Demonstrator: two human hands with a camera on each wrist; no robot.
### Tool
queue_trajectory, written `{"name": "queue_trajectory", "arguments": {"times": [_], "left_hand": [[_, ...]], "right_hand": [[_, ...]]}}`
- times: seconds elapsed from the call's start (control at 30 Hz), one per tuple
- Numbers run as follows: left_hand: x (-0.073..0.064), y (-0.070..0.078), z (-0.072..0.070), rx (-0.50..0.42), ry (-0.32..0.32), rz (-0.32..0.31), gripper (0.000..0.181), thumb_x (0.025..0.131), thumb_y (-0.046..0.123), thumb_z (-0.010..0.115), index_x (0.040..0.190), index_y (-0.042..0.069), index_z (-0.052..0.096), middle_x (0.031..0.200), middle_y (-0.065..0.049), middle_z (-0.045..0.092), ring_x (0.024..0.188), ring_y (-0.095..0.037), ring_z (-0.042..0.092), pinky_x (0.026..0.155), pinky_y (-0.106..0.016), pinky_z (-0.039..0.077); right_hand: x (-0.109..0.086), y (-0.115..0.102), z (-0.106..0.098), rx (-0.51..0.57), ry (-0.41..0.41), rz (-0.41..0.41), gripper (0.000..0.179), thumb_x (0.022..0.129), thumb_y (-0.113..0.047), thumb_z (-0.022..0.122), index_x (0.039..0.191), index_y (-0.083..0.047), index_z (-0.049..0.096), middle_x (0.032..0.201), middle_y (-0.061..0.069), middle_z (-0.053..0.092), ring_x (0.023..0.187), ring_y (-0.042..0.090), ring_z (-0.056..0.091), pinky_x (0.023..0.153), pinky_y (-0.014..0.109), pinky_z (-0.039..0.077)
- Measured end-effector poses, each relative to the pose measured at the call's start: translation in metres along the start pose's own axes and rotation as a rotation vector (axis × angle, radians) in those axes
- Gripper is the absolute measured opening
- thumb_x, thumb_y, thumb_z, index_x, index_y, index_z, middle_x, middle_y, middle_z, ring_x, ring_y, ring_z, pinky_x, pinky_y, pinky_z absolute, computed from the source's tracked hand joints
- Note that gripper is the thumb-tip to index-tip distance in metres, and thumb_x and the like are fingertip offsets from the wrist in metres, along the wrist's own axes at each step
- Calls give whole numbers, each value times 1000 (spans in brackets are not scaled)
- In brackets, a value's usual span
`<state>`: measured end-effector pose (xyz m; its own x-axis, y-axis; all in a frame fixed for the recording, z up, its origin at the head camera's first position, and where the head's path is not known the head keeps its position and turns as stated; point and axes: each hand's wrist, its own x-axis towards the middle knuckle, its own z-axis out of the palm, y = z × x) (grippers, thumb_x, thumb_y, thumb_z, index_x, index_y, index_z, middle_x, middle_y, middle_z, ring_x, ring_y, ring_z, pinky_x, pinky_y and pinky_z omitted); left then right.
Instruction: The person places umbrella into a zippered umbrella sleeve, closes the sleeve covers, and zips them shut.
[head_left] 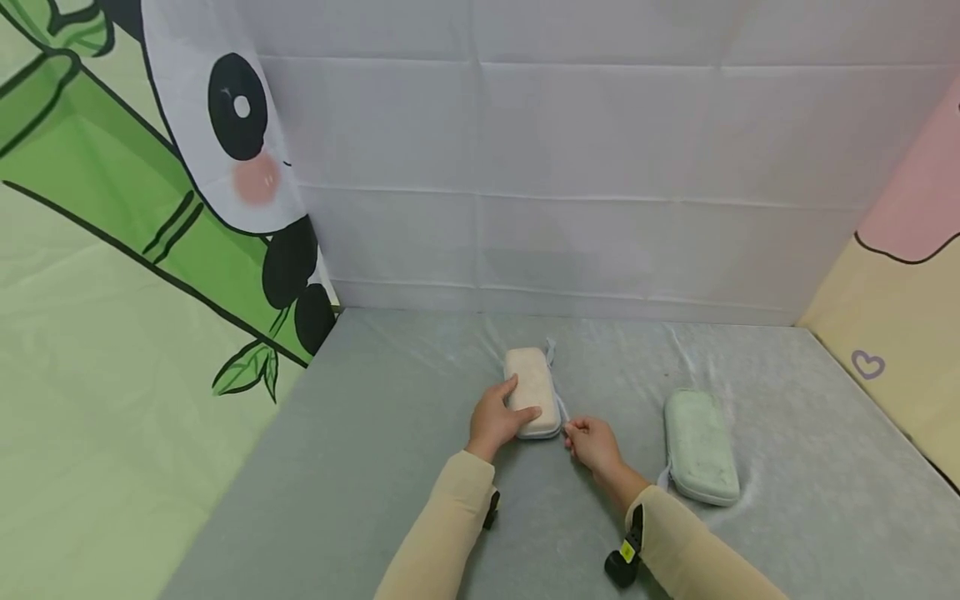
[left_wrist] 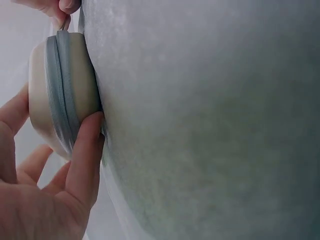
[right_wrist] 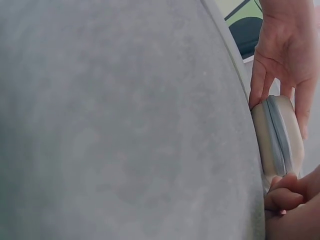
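Note:
A cream zip case (head_left: 529, 379) with a grey-blue zipper band (left_wrist: 59, 90) lies on the grey cloth-covered table. My left hand (head_left: 497, 418) grips it from its left side, the thumb over its near end and fingers along its edge. At the near right corner my right hand (head_left: 596, 446) pinches the zipper pull, mostly hidden by the fingertips. In the right wrist view the zipper of the case (right_wrist: 278, 132) looks closed along the side that shows. A pale strap loop (head_left: 551, 350) sticks out by the far right corner.
To the right of my right hand lies a pale green zip case (head_left: 701, 446) with a light strap at its left. A white cloth wall (head_left: 570, 167) stands behind the table (head_left: 360, 467). Printed cloths hang at the left (head_left: 97, 333) and right (head_left: 900, 367).

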<state>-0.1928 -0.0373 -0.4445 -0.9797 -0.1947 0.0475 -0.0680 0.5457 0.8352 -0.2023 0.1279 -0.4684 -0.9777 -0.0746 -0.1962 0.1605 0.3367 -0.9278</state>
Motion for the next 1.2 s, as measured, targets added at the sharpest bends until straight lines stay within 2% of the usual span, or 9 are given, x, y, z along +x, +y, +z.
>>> {"name": "queue_trajectory", "arguments": {"times": [0.1, 0.2, 0.33, 0.5, 0.8, 1.2], "left_hand": [[0, -1, -3, 8, -48, 27, 74, 73, 30, 80, 136, 7, 49, 137, -18, 44, 125, -35, 40, 99, -46, 36], [0, -2, -5, -8, -95, 12, 82, 68, 28, 84, 138, 8, 46, 141, -17, 39, 128, -35, 36, 100, -47, 35], [2, -4, -6, -9, -114, 5, 88, 64, 23, 88, 139, 9, 44, 143, -16, 36, 130, -34, 33, 102, -46, 33], [1, -3, -7, -12, -118, -4, 91, 60, 19, 89, 139, 9, 44, 142, -16, 37, 130, -34, 33, 102, -45, 32], [3, -1, -5, -59, -87, -54, 90, 59, 18, 89, 138, 12, 46, 143, -13, 38, 131, -32, 33, 102, -45, 33], [3, -1, -1, -51, -69, -80, 91, 57, 17, 90, 138, 12, 47, 143, -12, 38, 131, -31, 33, 103, -43, 33]], "right_hand": [[1, 0, 0, 3, -1, 11, 16, 94, -6, 52, 84, 5, 59, 62, 2, 53, 51, 10, 45, 48, 23, 38], [1, 0, 0, -2, -6, 11, 17, 95, -6, 51, 84, 5, 59, 63, 2, 53, 52, 10, 45, 49, 24, 38], [2, 1, 0, -10, -9, 13, 17, 95, -7, 51, 85, 4, 59, 63, 2, 54, 52, 11, 45, 49, 24, 38], [2, 3, 2, -12, -11, 9, 16, 95, -7, 51, 86, 4, 59, 64, 2, 54, 53, 11, 46, 49, 24, 38], [1, -1, 1, -51, 10, -19, 15, 95, -7, 51, 90, 5, 59, 64, 3, 55, 52, 12, 46, 49, 25, 39], [-3, 1, 2, -62, 19, -25, 15, 94, -6, 53, 85, 4, 59, 62, 3, 55, 50, 12, 46, 49, 25, 38]]}}
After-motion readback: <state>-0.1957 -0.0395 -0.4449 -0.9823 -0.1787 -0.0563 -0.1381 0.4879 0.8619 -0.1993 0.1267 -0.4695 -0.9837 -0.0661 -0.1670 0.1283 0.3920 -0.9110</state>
